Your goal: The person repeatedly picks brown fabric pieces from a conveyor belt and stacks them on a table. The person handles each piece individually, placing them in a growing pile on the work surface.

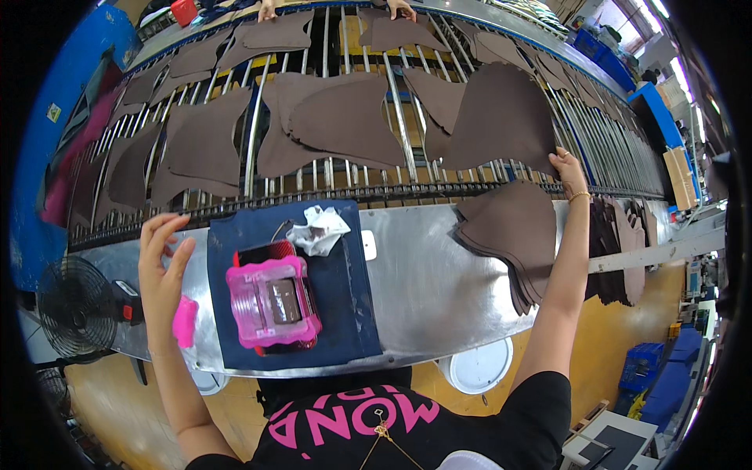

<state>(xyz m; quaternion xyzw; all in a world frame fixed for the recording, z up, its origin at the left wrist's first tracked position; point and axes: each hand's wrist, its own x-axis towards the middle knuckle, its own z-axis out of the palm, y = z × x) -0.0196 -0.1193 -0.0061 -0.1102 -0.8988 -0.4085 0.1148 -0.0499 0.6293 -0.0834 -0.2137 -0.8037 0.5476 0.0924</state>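
My right hand (569,174) pinches the lower right edge of a large brown cut panel (501,117), which is raised over the roller conveyor and partly covers another panel. Below that forearm, a stack of similar brown panels (513,231) lies on the metal table and hangs over its front edge. My left hand (163,262) is above the table's left part with fingers apart and nothing in it. Beside its wrist is a bright pink object (186,321). To its right, a pink-framed clear case (274,301) holding a phone-like device rests on a dark blue sheet (345,329).
The conveyor of metal rods (251,149) carries several pairs of overlapping brown panels (337,117). Another person's hands (401,9) touch panels at the far side. A crumpled white tissue (319,231) lies on the blue sheet. A black fan (77,307) stands left; a pale bar (666,251) juts in right.
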